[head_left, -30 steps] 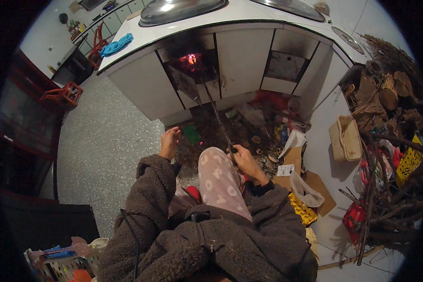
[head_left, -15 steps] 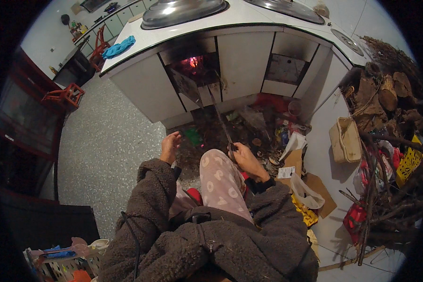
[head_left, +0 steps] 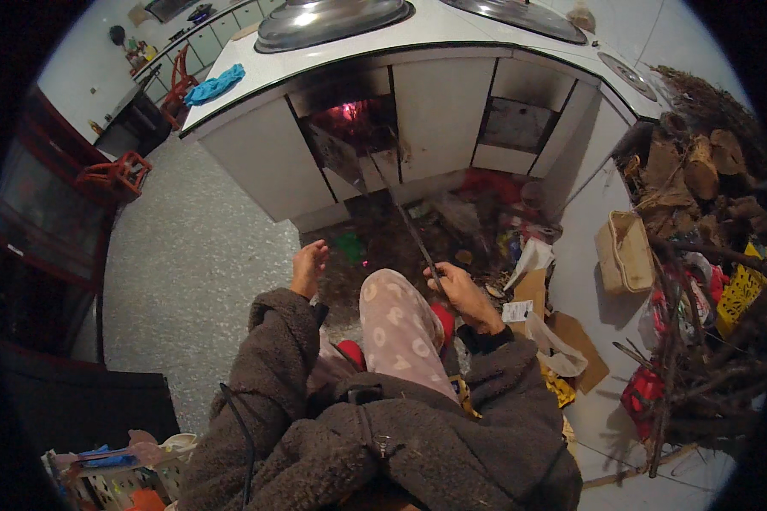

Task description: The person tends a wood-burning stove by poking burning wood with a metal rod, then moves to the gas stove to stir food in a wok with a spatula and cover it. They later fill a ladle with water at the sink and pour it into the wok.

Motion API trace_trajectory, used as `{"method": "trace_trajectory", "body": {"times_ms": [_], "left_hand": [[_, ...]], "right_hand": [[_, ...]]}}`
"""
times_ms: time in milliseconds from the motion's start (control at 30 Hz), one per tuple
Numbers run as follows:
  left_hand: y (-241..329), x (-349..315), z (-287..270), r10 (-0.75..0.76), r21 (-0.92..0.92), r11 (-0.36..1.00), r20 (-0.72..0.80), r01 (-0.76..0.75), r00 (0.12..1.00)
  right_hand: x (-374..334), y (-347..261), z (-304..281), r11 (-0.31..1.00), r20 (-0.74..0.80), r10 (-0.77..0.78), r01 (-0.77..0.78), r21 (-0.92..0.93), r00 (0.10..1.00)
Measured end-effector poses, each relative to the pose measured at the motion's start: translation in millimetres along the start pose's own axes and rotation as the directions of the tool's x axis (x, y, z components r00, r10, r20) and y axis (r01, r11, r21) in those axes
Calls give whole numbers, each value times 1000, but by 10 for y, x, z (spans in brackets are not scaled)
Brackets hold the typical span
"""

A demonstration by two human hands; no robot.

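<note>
My right hand (head_left: 464,296) is closed around the near end of a long, thin, dark rod (head_left: 412,228); whether it is metal or wood I cannot tell. The rod slants up and away to the left, its far end at the mouth of a firebox (head_left: 362,128) in the white stove (head_left: 439,111). Reddish flames (head_left: 349,111) glow inside. The small firebox door (head_left: 339,157) hangs open, its surface sooty. My left hand (head_left: 309,268) is held out beside my knee, holding nothing, its fingers slightly bent and apart.
Loose litter and cardboard (head_left: 575,345) lie on the floor right of my knees. A stack of firewood (head_left: 677,175), a beige bin (head_left: 626,254) and branches (head_left: 673,375) line the right side. A blue cloth (head_left: 216,85) and metal lids (head_left: 332,24) rest on the stove top.
My right hand has drawn back toward me and slightly right, bringing the rod with it. The rod's far end has shifted back a little. My left hand stays about where it was.
</note>
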State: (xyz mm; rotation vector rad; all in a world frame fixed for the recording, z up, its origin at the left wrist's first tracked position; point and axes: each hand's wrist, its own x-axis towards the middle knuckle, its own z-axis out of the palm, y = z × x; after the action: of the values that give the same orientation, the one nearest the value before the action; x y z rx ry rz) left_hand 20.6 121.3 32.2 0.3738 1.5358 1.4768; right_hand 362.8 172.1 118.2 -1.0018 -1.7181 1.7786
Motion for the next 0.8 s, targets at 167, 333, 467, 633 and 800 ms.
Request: {"method": "trace_trajectory", "body": {"times_ms": [167,333,467,633,800], "left_hand": [[-80,77,14,-13,23,1000,69,11,998],[-113,89,-6,23,-58,998,58,-20,998],[-65,48,-30,4,-16,1000,25,-4,1000],[-3,-51,-34,-7,-9,1000,-9,7,1000],[13,-99,-64,29,-5,1000,27,-29,999]], "right_hand": [[-58,49,-26,998,-31,-66,66,-8,997],[211,-70,-57,999,-9,8,-8,43,1000],[500,-245,-16,983,-13,108,-104,148,994],[766,-250,27,986,0,24,-24,162,1000],[858,-70,122,957,-173,-180,131,-260,968]]}}
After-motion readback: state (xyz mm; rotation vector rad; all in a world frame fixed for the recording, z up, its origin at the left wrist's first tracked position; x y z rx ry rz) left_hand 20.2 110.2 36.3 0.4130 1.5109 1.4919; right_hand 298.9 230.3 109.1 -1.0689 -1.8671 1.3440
